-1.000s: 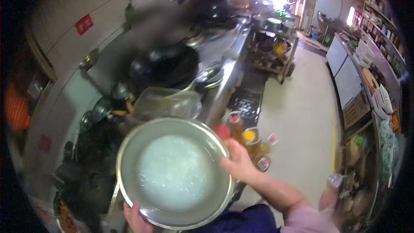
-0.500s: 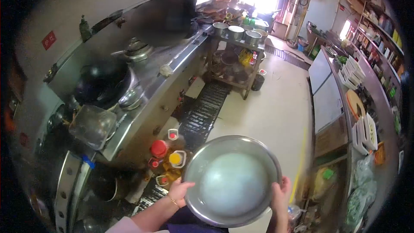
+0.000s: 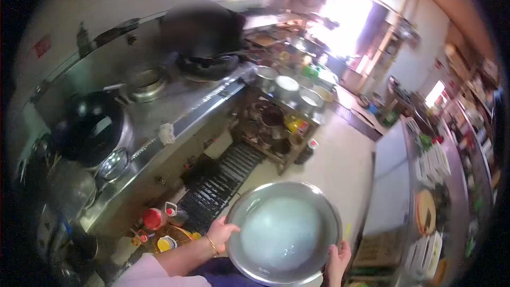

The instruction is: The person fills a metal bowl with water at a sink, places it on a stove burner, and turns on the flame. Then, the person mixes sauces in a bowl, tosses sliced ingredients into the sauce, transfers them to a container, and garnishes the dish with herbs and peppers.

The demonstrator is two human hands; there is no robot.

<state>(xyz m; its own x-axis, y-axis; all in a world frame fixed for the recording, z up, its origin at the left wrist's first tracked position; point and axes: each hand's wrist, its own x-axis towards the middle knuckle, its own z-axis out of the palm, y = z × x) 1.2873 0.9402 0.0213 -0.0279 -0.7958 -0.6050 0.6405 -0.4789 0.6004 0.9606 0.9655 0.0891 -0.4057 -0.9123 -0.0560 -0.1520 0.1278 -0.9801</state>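
A wide stainless steel basin [image 3: 284, 228] is held out in front of my body at the bottom of the view. Its inside is pale and shiny, with small bright glints; whether it holds liquid I cannot tell for sure. My left hand [image 3: 220, 234] grips the left rim, thumb over the edge, with a thin bracelet at the wrist. On the right rim, my right hand [image 3: 338, 258] is closed the same way. The fingers beneath the basin are hidden. Oil bottles and a red-lidded container [image 3: 152, 218] stand on the floor left of my left arm.
A steel stove counter with a black wok [image 3: 87, 127] and a small pot [image 3: 146, 86] runs along the left. Ahead, a cart [image 3: 281, 162] carries several metal pots. A floor grate [image 3: 220, 178] lies beside the stove. White trays [image 3: 431, 165] stand on the right counter.
The view has turned and tilted, with the stove and cart now lower and further left. The basin has shifted slightly down, still in both hands.
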